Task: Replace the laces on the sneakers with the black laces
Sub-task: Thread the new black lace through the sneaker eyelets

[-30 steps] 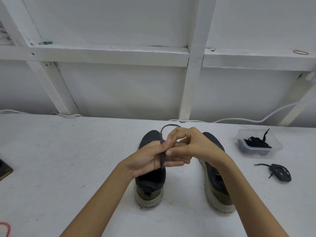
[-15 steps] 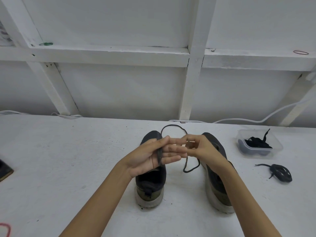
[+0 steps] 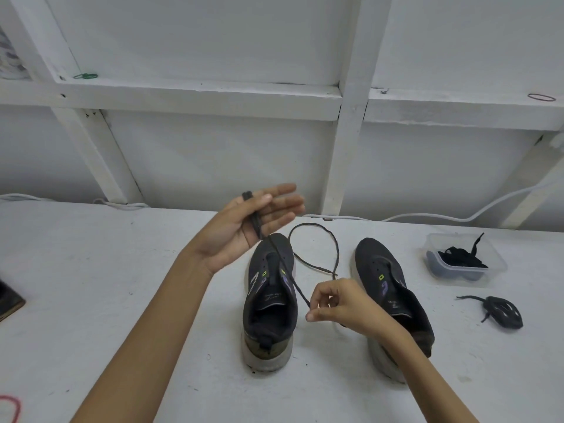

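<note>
1. Lace (image 3: 255,222), dark and thin, runs taut from the left hand (image 3: 241,230) down over the left sneaker (image 3: 270,303) to the right hand (image 3: 338,303). Its slack lies in a loop on the surface (image 3: 106,300) between the two sneakers.
2. Left hand is raised with fingers straight, the thumb pinning a folded bunch of the lace against them. Right hand pinches the cord between thumb and forefinger, its other fingers curled.
3. Handling, as I judge it: very light and limp, with no stiffness of its own. It is likely to tangle or slide through a loose pinch.
4. Best hold is close to the tip, where a stiff end would steer into an eyelet. I cannot make out the tip itself.
5. Right sneaker (image 3: 393,288) and the left both appear unlaced. Each looks light enough to shift when tugged, so steady it.
6. More black laces (image 3: 460,257) sit in a clear tub (image 3: 500,267), and a coiled one (image 3: 500,311) lies near it.
</note>
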Motion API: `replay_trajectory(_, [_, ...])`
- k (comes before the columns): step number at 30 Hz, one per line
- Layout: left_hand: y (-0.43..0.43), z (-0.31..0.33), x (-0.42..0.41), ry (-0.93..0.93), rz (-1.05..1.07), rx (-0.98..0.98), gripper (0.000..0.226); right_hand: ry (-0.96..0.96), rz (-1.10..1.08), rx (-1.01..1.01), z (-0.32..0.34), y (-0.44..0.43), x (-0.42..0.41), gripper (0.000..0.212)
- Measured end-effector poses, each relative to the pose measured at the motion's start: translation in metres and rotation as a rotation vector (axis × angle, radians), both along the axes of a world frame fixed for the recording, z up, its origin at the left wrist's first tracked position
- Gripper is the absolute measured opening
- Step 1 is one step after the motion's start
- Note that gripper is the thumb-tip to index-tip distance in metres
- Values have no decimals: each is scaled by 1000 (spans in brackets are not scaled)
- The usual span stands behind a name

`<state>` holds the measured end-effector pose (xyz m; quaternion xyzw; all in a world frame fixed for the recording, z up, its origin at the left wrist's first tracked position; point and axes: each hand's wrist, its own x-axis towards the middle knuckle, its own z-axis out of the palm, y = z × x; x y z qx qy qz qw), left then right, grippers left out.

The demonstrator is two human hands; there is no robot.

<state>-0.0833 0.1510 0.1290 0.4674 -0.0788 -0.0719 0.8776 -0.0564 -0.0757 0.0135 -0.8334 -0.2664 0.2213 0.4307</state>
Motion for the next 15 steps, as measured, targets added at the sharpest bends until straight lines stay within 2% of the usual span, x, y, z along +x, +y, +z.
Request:
replay_trajectory(4, [13, -4, 11, -9, 66, 49, 32, 60, -9, 44, 2, -5, -8, 24])
replay_trajectory(9, [17, -17, 22, 20, 78, 92, 31, 68, 143, 42, 24, -6, -15, 7])
replay_trajectory(15, [8, -32, 25, 49, 49, 178, 31, -61, 340, -37, 58, 0, -25, 16])
